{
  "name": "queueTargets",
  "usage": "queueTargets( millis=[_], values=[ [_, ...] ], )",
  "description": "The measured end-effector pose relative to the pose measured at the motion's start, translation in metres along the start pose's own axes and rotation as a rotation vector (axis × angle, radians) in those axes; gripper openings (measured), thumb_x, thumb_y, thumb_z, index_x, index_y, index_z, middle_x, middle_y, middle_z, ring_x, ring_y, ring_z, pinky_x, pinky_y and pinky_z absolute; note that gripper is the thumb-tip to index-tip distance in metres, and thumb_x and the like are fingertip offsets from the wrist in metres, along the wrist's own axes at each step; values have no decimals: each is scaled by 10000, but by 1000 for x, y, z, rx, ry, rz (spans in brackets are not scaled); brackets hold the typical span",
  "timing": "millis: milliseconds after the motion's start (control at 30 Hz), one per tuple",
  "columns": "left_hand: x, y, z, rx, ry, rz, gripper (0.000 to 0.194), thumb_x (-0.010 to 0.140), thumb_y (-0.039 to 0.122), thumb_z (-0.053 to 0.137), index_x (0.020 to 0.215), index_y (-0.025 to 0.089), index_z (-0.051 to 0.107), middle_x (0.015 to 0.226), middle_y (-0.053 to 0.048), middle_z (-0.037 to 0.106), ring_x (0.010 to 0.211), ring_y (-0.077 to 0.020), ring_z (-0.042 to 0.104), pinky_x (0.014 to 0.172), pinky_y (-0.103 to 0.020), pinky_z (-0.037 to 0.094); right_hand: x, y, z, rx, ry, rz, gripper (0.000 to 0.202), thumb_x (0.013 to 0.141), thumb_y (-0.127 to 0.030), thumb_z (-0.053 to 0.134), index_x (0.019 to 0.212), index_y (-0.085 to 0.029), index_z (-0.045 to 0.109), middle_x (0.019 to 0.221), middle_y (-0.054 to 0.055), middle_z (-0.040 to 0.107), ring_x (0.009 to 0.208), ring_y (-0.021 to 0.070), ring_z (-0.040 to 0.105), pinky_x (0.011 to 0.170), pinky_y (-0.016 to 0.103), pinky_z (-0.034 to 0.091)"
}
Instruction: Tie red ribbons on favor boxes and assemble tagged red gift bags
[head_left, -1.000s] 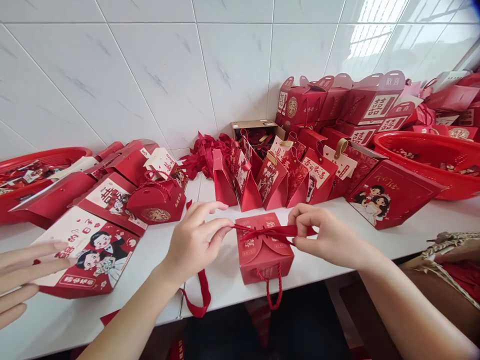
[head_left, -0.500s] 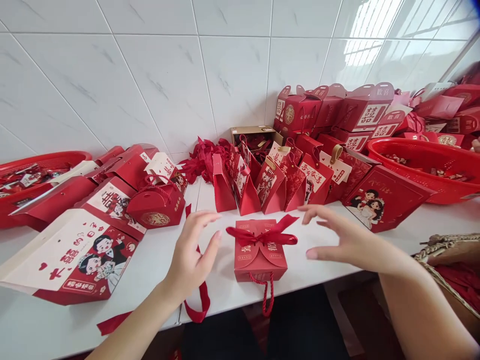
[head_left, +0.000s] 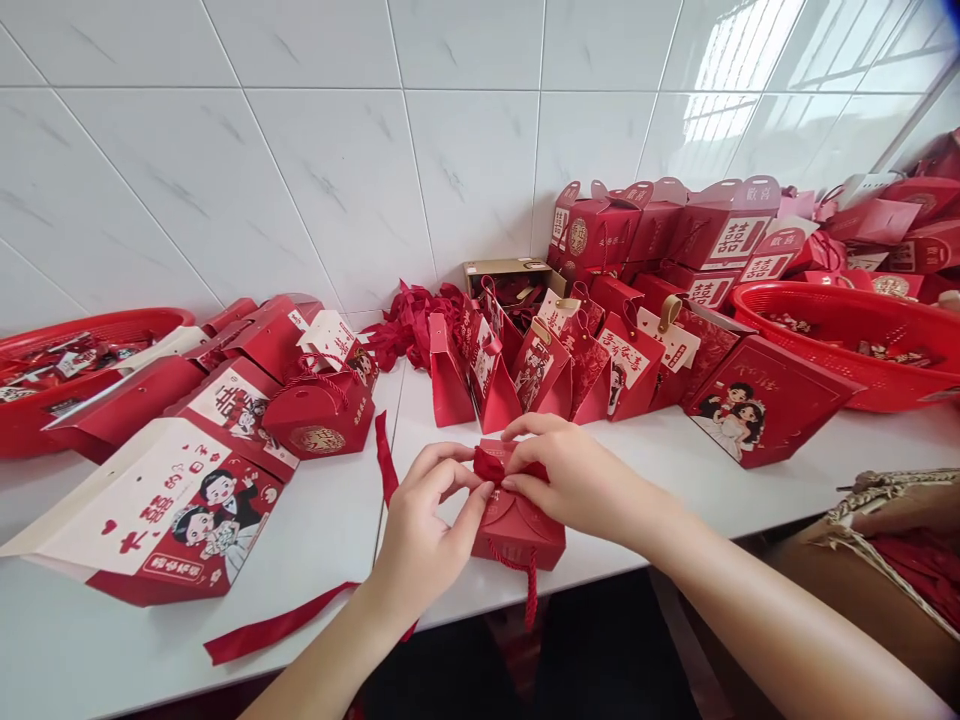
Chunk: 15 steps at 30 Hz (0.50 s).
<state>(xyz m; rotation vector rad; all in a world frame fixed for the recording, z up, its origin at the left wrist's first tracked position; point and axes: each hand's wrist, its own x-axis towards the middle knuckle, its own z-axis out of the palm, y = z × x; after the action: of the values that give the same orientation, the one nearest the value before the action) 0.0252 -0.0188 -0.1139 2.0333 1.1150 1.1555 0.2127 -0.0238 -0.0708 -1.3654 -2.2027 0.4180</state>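
Fingertips nearly closed | both hands (head_left: 495, 486) pinching red bow (head_left: 490, 466) (box (head_left: 521, 535) beneath)

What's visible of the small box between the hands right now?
The small red box sits closed near the front edge of the white table, looks like card, with curved top flaps meeting and pale print. A red ribbon lies across its top, pinched by the left hand and right hand, which hide much of the lid. A twisted red cord handle hangs off the front.

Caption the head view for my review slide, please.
Two hands pinch a red ribbon atop a small red box, before rows of red gift boxes.
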Motion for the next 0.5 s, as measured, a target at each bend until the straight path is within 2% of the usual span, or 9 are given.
queueTargets(
  millis=[167, 267, 367, 433, 500],
  values=[
    [-4, -3, -4, -123, 0, -102, 185, 919, 316, 578, 770, 206, 581, 1248, -85, 517, 1210, -242, 557, 815, -290, 577, -5, 4, 0, 42, -9, 21, 148, 851, -99, 663, 787, -190, 761, 1057, 76, 692, 989, 211, 670, 892, 338, 549],
    [-5, -8, -8, -242, -8, -201, 219, 923, 347, 575, 765, 199, 542, 1313, -84, 508, 1221, -250, 570, 974, -367, 519, -6, 3, -1, 29, -21, 32, 126, 857, -111, 667, 805, -183, 756, 1036, 70, 688, 976, 202, 666, 896, 326, 541],
    [-11, -15, -5, -376, -15, -270, 185, 904, 390, 610, 860, 218, 558, 1431, -71, 464, 1348, -277, 466, 1076, -417, 440, -2, -1, -5, -106, -74, 6, 135, 904, -132, 618, 832, -152, 731, 988, 83, 678, 957, 207, 653, 881, 325, 535],
    [-18, -17, 6, -486, 79, -310, 226, 883, 431, 637, 1010, 256, 573, 1488, -58, 421, 1399, -289, 399, 1070, -429, 447, 2, -5, -13, -269, -116, -16, 145, 931, -151, 576, 880, -129, 710, 987, 100, 668, 939, 230, 643, 855, 351, 537],
    [-25, -14, 24, -595, 226, -341, 316, 872, 457, 646, 1127, 292, 563, 1483, -52, 431, 1401, -291, 392, 1063, -448, 455, 5, -9, -29, -428, -143, -27, 147, 938, -172, 557, 951, -119, 694, 1047, 123, 655, 945, 271, 639, 826, 396, 543]
  ],
)
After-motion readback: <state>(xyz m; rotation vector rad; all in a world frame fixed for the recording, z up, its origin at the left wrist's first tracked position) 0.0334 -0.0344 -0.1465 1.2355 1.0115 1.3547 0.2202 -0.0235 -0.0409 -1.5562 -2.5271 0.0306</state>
